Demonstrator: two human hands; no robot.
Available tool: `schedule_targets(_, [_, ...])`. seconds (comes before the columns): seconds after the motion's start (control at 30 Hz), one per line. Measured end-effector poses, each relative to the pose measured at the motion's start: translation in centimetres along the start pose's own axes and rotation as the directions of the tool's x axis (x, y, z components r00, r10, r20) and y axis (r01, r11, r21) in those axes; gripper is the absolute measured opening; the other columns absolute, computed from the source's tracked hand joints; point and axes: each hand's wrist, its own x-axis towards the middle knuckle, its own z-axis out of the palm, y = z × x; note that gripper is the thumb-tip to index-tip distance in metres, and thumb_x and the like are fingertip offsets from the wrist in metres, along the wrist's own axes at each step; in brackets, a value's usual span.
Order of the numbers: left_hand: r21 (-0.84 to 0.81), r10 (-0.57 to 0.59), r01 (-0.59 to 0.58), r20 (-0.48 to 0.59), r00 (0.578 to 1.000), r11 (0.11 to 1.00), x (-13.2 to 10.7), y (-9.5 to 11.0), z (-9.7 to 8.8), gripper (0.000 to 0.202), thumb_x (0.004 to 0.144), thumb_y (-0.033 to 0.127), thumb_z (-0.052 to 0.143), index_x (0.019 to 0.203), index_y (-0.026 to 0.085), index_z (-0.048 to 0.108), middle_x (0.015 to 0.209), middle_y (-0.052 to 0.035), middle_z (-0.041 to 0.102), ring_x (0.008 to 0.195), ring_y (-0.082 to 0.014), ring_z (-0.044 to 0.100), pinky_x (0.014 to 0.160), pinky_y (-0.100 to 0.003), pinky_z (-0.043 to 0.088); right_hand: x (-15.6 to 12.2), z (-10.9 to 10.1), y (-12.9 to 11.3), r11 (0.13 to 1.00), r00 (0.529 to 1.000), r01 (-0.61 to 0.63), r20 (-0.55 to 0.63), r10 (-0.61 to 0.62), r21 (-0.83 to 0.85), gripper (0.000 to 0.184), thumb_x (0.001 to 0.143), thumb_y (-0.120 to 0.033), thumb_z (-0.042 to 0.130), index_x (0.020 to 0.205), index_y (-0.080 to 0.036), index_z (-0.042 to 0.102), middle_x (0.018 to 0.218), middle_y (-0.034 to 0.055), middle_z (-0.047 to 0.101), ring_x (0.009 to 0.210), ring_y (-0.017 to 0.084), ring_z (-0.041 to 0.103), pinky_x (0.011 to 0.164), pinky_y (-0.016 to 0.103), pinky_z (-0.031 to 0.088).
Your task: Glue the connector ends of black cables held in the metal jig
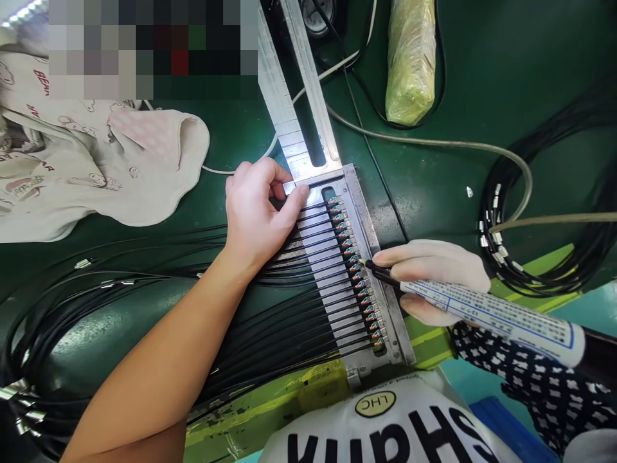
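Note:
My right hand [429, 276], in a white glove, is shut around a white marker pen [486, 318] with blue print. The pen's tip touches the row of small connectors [357, 273] seated in a metal comb fixture [376, 270]. My bare left hand [258, 212] rests at the fixture's far end, its fingertips pinching a metal clamp bar [308, 186]. Many thin black cables [274, 328] fan out from the connectors toward the lower left, partly hidden under my left forearm.
A long metal rail [299, 109] runs away from the fixture. A printed cloth [110, 173] lies at left, a green-wrapped bundle [409, 64] at the top, and coiled black cables [535, 238] at right. A grey cord [434, 143] crosses the green bench mat.

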Motion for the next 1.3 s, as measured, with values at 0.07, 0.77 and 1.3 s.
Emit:
schedule_targets(0.07, [0.005,0.001,-0.001,-0.001,1.0,1.0,0.0,-0.1,0.1,0.02,0.082,0.037,0.069,0.082,0.024,0.053,0.073,0.0005,0.054,0.082,-0.0215,0.057,0.084,-0.042,0.048,0.0,0.0,0.1,1.0,1.0,0.008,-0.003,-0.008,-0.004,0.042,0.081,-0.022,0.075,0.122,-0.022,0.066,0.11,0.0113,0.077,0.098,0.025,0.077,0.075,0.037,0.069])
schedule_targets(0.77, [0.013,0.008,-0.007,-0.018,1.0,1.0,0.0,-0.5,0.4,0.021,0.082,0.038,0.069,0.082,0.024,0.054,0.075,-0.0002,0.056,0.083,-0.0217,0.059,0.085,-0.043,0.05,-1.0,0.3,-1.0,0.996,0.999,0.029,-0.014,-0.03,-0.084,0.037,0.083,-0.024,0.073,0.119,-0.024,0.066,0.106,0.0098,0.078,0.093,0.024,0.078,0.07,0.036,0.07])
schedule_targets(1.3, [0.045,-0.014,0.014,0.003,1.0,0.999,-0.1,-0.1,0.2,0.021,0.086,0.039,0.068,0.085,0.024,0.053,0.077,0.0017,0.058,0.088,-0.0206,0.062,0.088,-0.044,0.051,-0.8,0.2,-1.4,0.999,1.0,0.023,-0.002,-0.023,-0.035,0.026,0.083,-0.021,0.073,0.108,-0.016,0.069,0.099,0.0156,0.078,0.09,0.025,0.078,0.07,0.035,0.069])
